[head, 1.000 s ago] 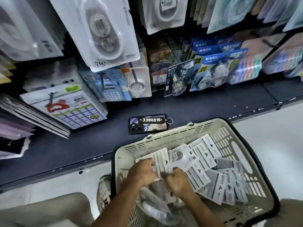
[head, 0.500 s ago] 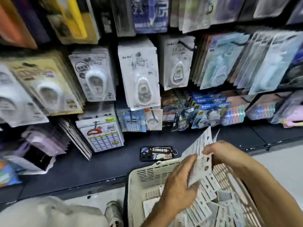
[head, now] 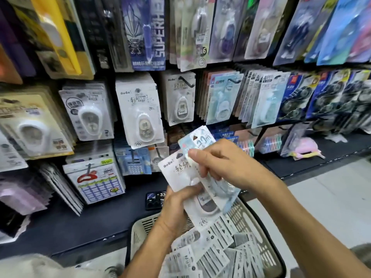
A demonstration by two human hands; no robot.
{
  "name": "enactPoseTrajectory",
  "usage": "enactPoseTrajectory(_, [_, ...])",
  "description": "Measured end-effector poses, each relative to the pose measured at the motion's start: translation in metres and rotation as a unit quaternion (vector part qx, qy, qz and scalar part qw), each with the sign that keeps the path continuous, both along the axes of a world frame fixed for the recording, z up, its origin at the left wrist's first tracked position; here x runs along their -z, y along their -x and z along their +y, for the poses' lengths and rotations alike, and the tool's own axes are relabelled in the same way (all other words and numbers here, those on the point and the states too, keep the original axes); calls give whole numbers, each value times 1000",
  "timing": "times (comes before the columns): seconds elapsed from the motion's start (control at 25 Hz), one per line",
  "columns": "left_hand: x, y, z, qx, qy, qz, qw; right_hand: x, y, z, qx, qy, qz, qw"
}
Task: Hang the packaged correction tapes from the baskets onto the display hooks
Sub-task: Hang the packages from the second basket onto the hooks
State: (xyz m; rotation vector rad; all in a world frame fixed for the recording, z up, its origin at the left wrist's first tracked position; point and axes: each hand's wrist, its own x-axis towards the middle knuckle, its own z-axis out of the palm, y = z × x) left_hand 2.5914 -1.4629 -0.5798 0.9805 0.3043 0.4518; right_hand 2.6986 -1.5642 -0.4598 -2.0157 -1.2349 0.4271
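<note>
Both hands are up over the basket (head: 140, 229), holding a small stack of packaged correction tapes (head: 176, 171). The left hand (head: 176, 209) grips the bottom of the stack at 6 o'clock, while the right hand (head: 224, 165) pinches the top cards at 1 o'clock, probably fanning them to line up the hang holes. Matching BoBo packs (head: 138, 117) hang at 11 o'clock. More packs lie in the basket; a phone (head: 154, 200) sits on the dark shelf (head: 80, 227).
</note>
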Motion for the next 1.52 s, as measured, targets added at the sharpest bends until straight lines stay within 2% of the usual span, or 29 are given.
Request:
enactPoseTrajectory(0.04, [-5,0,2,21,82,-17,996,-3,0,2,-11,-47,3,999])
enactPoseTrajectory(0.08, [-9,0,4,39,127,-25,991,-1,-3,3,-22,-83,22,996])
enactPoseTrajectory(0.24, [-14,2,7,58,178,-11,982,18,-8,-4,-21,-162,86,983])
enactPoseTrajectory(0.28, [-13,2,6,70,184,-11,980,23,-9,-4,-8,-165,52,985])
enactPoseTrajectory(0.32, [-13,2,3,84,192,-9,978,30,-10,-4,23,-154,-27,987])
enactPoseTrajectory(0.4, [-13,1,0,91,210,-3,974,41,-8,1,146,-95,-170,970])
enactPoseTrajectory(0.44, [-13,-1,0,83,216,-2,973,45,-4,5,227,-46,-195,953])
enactPoseTrajectory(0.48, [-15,-3,1,70,221,4,973,50,-2,7,292,3,-182,939])
enactPoseTrajectory(0.56, [-24,-8,4,39,201,40,978,59,1,8,359,64,-85,927])
enactPoseTrajectory(0.68, [-27,-16,8,-43,117,115,986,70,-1,6,405,43,27,913])
enactPoseTrajectory(0.72, [-28,-17,9,-64,73,146,985,71,-1,4,406,19,63,911])
enactPoseTrajectory(0.8, [-25,-18,11,-64,5,187,980,72,-6,-1,339,-12,145,929])
enactPoseTrajectory(0.88, [-23,-16,17,-58,23,206,977,65,-12,-13,205,43,211,955])
enactPoseTrajectory(0.96, [-23,-13,28,-20,86,195,977,56,-27,-26,98,82,205,970])
enactPoseTrajectory(1.04, [-25,-9,37,52,135,168,975,53,-42,-37,91,2,217,972])
enactPoseTrajectory(1.12, [-29,-9,40,124,147,138,972,51,-51,-38,117,-124,281,945])
enactPoseTrajectory(1.2, [-34,-12,42,153,132,115,973,51,-56,-32,115,-186,313,924])
enactPoseTrajectory(1.28, [-44,-15,44,146,113,99,978,48,-62,-27,127,-205,292,926])
enactPoseTrajectory(1.36, [-55,-18,50,115,84,99,985,35,-74,-25,183,-234,226,928])
enactPoseTrajectory(1.52, [-79,-18,75,54,30,71,996,4,-116,-28,262,-331,167,891])
